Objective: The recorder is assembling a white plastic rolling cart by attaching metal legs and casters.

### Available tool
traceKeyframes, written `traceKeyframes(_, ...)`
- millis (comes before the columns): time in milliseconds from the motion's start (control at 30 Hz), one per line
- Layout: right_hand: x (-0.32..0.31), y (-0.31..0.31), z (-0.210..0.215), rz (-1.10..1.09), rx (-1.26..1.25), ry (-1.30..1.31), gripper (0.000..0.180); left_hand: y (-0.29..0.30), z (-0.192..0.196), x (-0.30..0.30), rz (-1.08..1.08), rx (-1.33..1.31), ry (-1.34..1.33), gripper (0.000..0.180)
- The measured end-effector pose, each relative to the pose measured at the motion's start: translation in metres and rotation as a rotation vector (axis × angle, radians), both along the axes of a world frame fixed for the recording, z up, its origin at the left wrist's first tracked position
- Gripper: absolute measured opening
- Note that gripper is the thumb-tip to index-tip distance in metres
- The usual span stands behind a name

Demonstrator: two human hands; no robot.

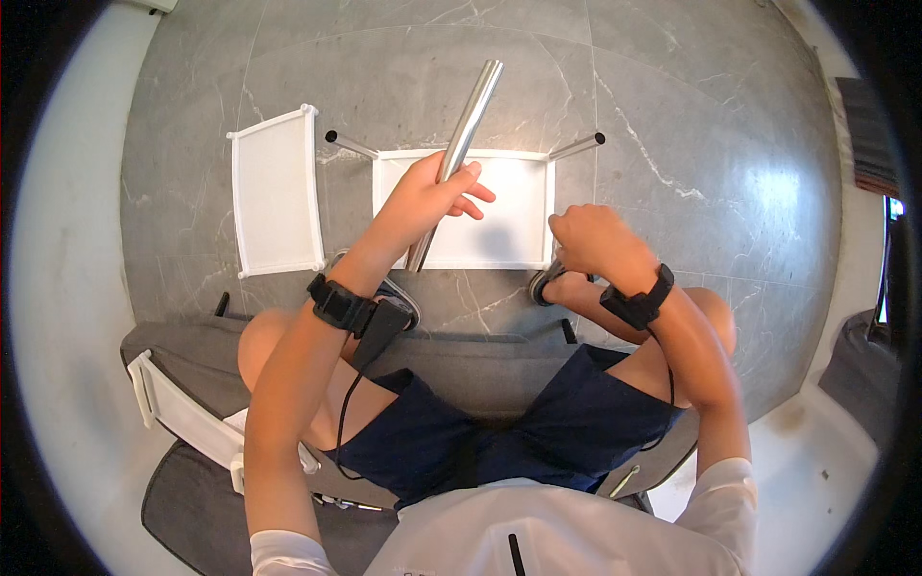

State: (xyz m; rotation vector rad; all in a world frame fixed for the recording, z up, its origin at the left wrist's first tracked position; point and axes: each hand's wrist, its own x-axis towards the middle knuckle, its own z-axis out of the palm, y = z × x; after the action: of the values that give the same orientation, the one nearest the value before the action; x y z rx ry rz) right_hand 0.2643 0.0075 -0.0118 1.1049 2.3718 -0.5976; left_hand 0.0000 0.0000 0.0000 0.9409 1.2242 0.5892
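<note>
My left hand [423,199] is closed around a shiny metal tube [473,115], with a couple of fingers partly extended. The tube tilts over a white rectangular panel [523,197] lying on the floor. Metal legs with black end caps, a left one [355,146] and a right one [576,147], stick up from the panel's far corners. My right hand [597,240] is curled into a fist by the panel's near right corner. A short piece of metal tube [553,272] shows just below that fist; whatever the fingers hold is hidden.
Another white panel [277,192] lies on the grey tiled floor [691,125] at the left. A third white panel [197,420] leans on the grey sofa [471,360] beneath me. My shoes flank the middle panel's near edge. Black wrist devices [341,305] trail cables over my legs.
</note>
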Motion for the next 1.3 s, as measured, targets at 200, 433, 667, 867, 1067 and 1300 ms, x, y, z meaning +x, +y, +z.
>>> traceKeyframes(200,0.014,-0.003,-0.023,0.010,-0.046,-0.058,0.015,0.000,-0.004,-0.003,0.024,0.110,0.018,0.037)
traceKeyframes(433,0.024,-0.009,-0.043,0.002,-0.104,-0.100,0.018,-0.001,-0.005,-0.005,0.015,0.133,0.029,0.036)
traceKeyframes(667,0.027,-0.018,-0.051,0.000,-0.150,-0.132,0.026,-0.003,-0.006,-0.004,0.007,0.130,0.009,0.038)
traceKeyframes(867,0.025,-0.024,-0.038,0.001,-0.229,-0.172,0.027,-0.002,-0.002,-0.002,0.029,0.121,0.008,0.034)
traceKeyframes(1067,0.007,-0.044,0.001,-0.227,-0.337,-0.170,0.040,-0.003,-0.002,-0.005,0.021,0.123,0.012,0.036)
traceKeyframes(1300,0.024,-0.045,-0.020,-0.033,-0.404,-0.149,0.034,-0.002,-0.001,-0.004,0.022,0.142,0.028,0.035)
